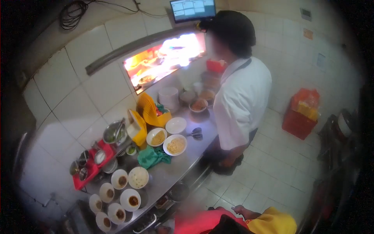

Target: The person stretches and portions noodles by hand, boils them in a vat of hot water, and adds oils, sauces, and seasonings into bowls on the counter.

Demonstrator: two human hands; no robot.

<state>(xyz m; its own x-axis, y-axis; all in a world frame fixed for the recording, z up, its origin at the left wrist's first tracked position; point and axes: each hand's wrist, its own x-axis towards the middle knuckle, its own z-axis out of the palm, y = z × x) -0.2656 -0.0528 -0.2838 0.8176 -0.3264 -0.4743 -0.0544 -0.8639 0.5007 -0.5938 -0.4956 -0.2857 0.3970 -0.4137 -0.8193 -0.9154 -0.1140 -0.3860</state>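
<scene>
At the bottom edge, my right hand (244, 212) comes out of a yellow sleeve and hangs over the floor. Its fingers are small in view but look loosely apart, and nothing shows in them. A red sleeve lies to its left. Beyond that, a blurred brownish shape at the lower edge may be part of my left hand; its fingers are hidden. Nearest on the counter are several white bowls with brown sauce, among them one bowl (130, 200) with dark sauce. Beside it stands a bowl of pale liquid (138, 177) with small green bits.
A co-worker (245, 97) in white stands at the steel counter (177, 165). Bowls of yellow food (176, 145), a green cloth (154, 156), a red tray (80, 181) and stacked plates (168, 97) are on it. A red crate (300, 123) stands on the floor.
</scene>
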